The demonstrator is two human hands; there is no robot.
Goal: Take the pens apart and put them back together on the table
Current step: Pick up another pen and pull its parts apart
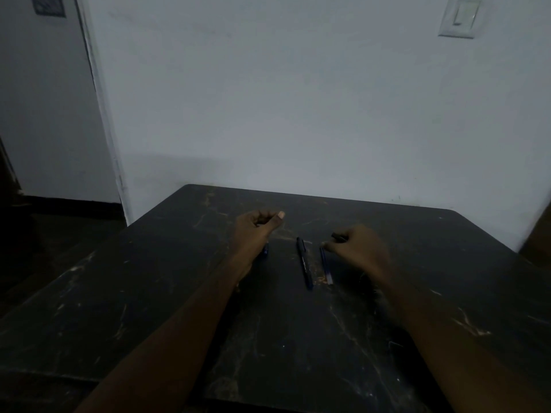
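Note:
A dark pen [304, 262] lies lengthwise in the middle of the black table [155, 293]. Just right of it lies a blue see-through pen [326, 268]. My right hand [359, 248] pinches this pen's far end, and a small dark part shows between the fingertips. My left hand [256, 231] hovers left of the pens with its fingers curled and the thumb pointing right. A short blue pen piece [265, 250] pokes out beside the heel of that hand. In the dim light I cannot make out whether the hand holds it.
The table's far edge stands against a pale wall [298, 99] with a light switch [459, 17] at the upper right. A door frame [98, 99] and dark floor lie to the left. A brown object [539, 234] sits past the right corner.

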